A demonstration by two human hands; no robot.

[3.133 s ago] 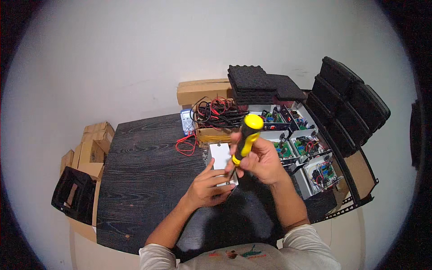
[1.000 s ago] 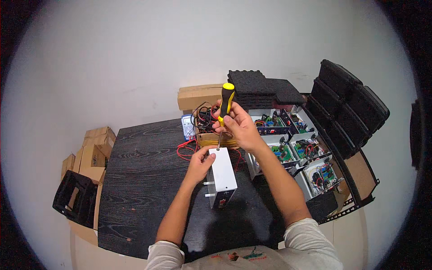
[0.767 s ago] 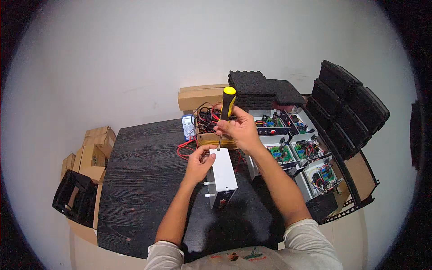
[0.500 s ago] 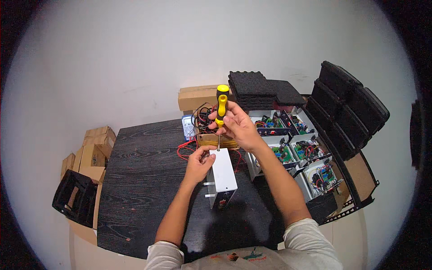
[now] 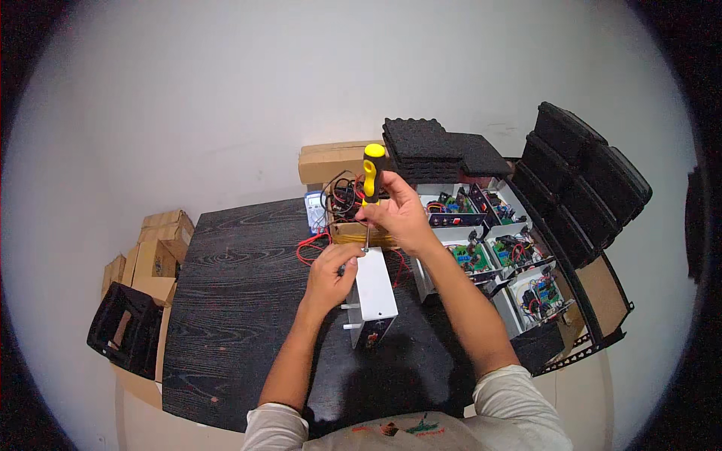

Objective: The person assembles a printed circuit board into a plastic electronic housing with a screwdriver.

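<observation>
Upright over the far end of a white metal box (image 5: 375,289) is a yellow and black screwdriver (image 5: 373,167). My right hand (image 5: 400,216) is closed around the lower part of its handle. The shaft points down, and its tip meets the box's top face near the far edge. My left hand (image 5: 332,270) grips the far left side of the box, its fingers close to the tip. Whether a screw sits under the tip is too small to tell. The box's near end is a dark panel (image 5: 374,333), and two white pegs stick out of its left side.
Open white cases with circuit boards (image 5: 468,258) stand at the right. Behind are a blue-grey multimeter (image 5: 316,213), a carton of cables (image 5: 346,199) and black foam sheets (image 5: 425,141). Black plastic cases (image 5: 583,180) stack at far right. Cardboard boxes (image 5: 162,244) lie left of the black table (image 5: 233,301).
My right fingers have closed in lower around the screwdriver, which has shifted slightly right. My left hand stays at the box's far end.
</observation>
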